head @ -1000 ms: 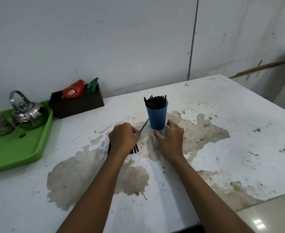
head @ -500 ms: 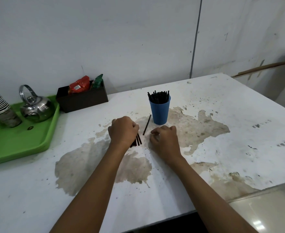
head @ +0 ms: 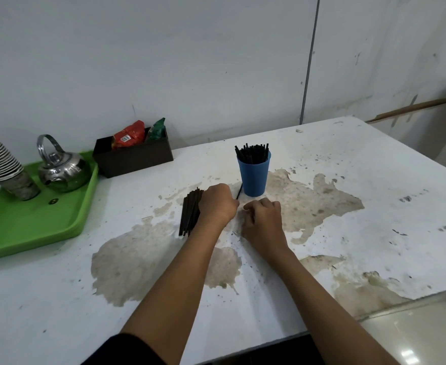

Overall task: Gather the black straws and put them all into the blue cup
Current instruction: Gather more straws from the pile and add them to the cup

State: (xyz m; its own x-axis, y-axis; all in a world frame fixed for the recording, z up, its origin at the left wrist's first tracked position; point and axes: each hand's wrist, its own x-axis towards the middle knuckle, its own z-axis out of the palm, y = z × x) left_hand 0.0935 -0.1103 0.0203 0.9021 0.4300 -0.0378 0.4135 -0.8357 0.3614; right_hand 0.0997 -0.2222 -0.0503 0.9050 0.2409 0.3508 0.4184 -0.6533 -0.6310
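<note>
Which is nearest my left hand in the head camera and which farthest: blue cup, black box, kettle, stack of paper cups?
1. blue cup, just right, beyond the left hand
2. black box, back left
3. kettle, on the green tray
4. stack of paper cups, far left

A bundle of thin black plastic straws (head: 190,214), earlier mostly hidden under the left hand (head: 218,204), is now exposed on the stained white worktop (head: 374,180) at that hand's left. The right hand (head: 262,219) is drawn back from the blue plastic cup (head: 253,177).
</note>
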